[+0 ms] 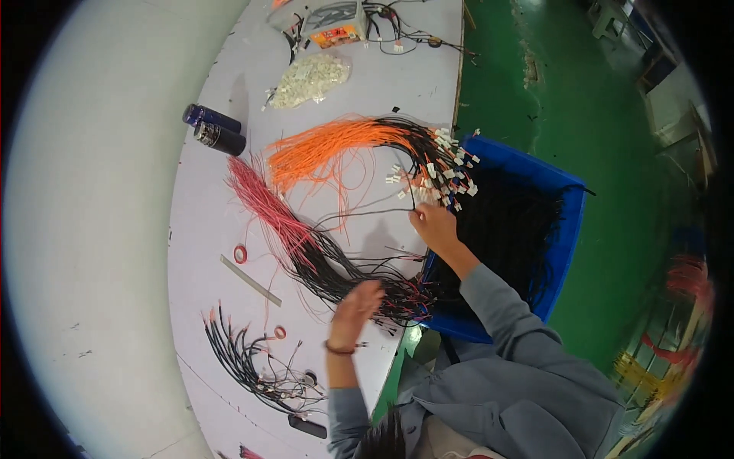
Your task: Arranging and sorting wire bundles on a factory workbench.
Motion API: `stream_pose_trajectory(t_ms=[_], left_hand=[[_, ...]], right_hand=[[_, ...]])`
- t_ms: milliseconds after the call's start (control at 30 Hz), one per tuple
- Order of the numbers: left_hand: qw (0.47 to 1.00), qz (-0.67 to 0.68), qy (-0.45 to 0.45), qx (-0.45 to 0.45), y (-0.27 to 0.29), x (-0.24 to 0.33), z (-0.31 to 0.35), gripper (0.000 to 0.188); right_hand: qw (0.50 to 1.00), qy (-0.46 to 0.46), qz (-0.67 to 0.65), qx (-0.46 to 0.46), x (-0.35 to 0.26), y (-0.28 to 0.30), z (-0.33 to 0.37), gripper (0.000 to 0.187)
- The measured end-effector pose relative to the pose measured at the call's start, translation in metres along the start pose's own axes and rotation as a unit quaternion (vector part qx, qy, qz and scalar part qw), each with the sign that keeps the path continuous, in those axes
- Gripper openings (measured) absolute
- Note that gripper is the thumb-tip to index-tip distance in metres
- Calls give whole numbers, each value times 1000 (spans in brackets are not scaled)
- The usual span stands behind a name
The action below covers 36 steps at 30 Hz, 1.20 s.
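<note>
My right hand [436, 228] is closed in a pinch on the end of a thin black cable [367, 212], which trails left across the table. Just beyond it lie white connectors [451, 172] on the black ends of an orange wire bundle [329, 145]. My left hand [357, 310], slightly blurred, hovers at a bundle of black cables with pink wire ends [306, 249]. Its fingers are stretched out and hold nothing I can see. Whether it touches the cables, I cannot tell.
A blue bin [566, 229] full of black cables stands against the table's right edge. Two dark cylinders [218, 130], a bag of white connectors [310, 80], a ruler-like strip [251, 281], red tape rolls [240, 254] and a smaller cable bunch [237, 359] lie on the table.
</note>
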State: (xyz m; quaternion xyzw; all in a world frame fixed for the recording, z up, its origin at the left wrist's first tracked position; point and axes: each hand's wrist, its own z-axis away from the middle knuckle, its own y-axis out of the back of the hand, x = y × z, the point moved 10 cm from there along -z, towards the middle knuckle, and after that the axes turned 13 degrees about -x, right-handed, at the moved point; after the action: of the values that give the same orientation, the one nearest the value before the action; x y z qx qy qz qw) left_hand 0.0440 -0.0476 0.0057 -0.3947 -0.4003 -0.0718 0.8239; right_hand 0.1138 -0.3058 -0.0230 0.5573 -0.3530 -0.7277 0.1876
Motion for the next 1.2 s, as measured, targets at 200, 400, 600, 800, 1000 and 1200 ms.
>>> stream_pose_trajectory(t_ms=[200,400,600,800,1000,1200], left_hand=[[995,78,-19,-60,-95,-32,-75,57],[887,440,-51,-126,-65,-83,-102,34],[936,329,-113,52,-6,-78,-89,21],[974,200,-82,-70,-106,-70,-58,22],[975,-51,-12,-218,-223,-108,9,23],[912,-253,-18,-323,-279,-166,52,28]], right_hand=[[966,149,-171,-123,-54,52,132,23],[912,8,-292,-288,-41,59,274,22],[942,-174,-213,-192,53,94,415,23],[922,-293,-146,-208,121,86,523,21],[924,-103,-367,-6,39,112,399,43],[840,-67,-539,8,30,119,348,35]])
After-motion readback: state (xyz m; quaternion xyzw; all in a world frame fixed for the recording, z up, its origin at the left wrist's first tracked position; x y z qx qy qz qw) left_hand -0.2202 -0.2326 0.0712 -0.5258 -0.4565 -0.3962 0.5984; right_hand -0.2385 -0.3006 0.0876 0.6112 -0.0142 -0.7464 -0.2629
